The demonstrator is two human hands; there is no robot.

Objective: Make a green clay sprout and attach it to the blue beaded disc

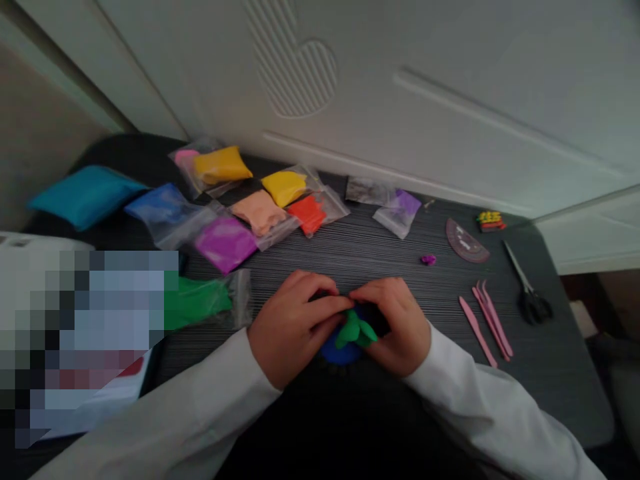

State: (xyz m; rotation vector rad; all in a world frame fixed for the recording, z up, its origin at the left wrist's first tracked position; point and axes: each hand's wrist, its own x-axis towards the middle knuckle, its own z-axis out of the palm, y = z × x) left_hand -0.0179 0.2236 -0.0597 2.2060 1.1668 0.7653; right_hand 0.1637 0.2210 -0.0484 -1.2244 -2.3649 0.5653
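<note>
Near the table's front edge, a blue clay model (340, 349) carries a green leaf-shaped clay piece (353, 327) on top. My left hand (300, 327) closes around it from the left, thumb and fingers bent against its upper side. From the right, my right hand (400, 325) grips the same model with curled fingers. The fingertips of both hands meet at its far side, just behind the green piece. Part of the blue body is hidden by my fingers. A small purple clay lump (429, 260) lies beyond my right hand.
Bagged clay, such as a purple packet (226, 244) and a green packet (200, 303), spreads across the left and back. At right lie a pink knife tool (477, 330), pink tweezers (493, 321), scissors (529, 293) and a protractor (466, 241). A white panel (450, 133) stands behind the table.
</note>
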